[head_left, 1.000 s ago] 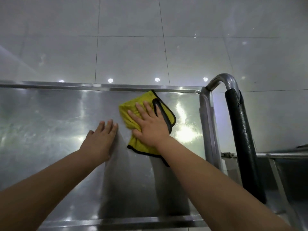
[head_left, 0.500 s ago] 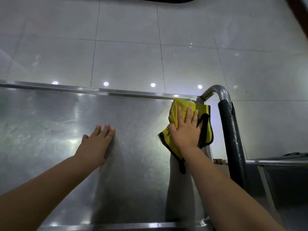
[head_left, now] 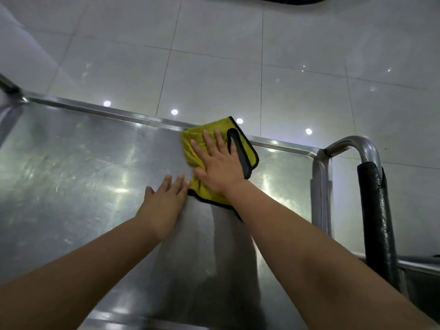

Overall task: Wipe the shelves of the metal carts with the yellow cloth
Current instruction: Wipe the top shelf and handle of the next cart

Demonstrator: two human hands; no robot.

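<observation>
The tiled floor (head_left: pixel 214 55) fills the upper half of the frame, glossy and pale, with round light reflections dotted just above the cart's far rim. A dark curved shape at the top edge is cut off and cannot be identified, and a pale slanted band in the upper left corner is too blurred to be made out.

The metal cart shelf (head_left: pixel 71 175) takes up the lower left and centre; its near edge is cut by the bottom of the frame, and its left corner is only partly seen at the upper left. Much of the lower centre of the shelf is covered by the two forearms and their grey reflections. Bright glare streaks are seen on the steel left of centre and to the right of the cloth.

At the right, the cart handle (head_left: pixel 371 210) is seen as a bent steel tube wrapped below in black padding; its lower end is lost behind the right forearm. A second metal rail at the lower right edge is cut off and dim.

The yellow cloth (head_left: pixel 192 153), edged in black, is laid on the shelf at upper centre, its far corner lapping over the far rim. Most of its middle is hidden under the right hand (head_left: pixel 219 165), which is pressed flat on it with fingers spread.

The left hand (head_left: pixel 164 201) is laid flat on the bare steel just beside the cloth's near left edge, fingers straight and close together; whether the fingertips touch the cloth cannot be told.
</observation>
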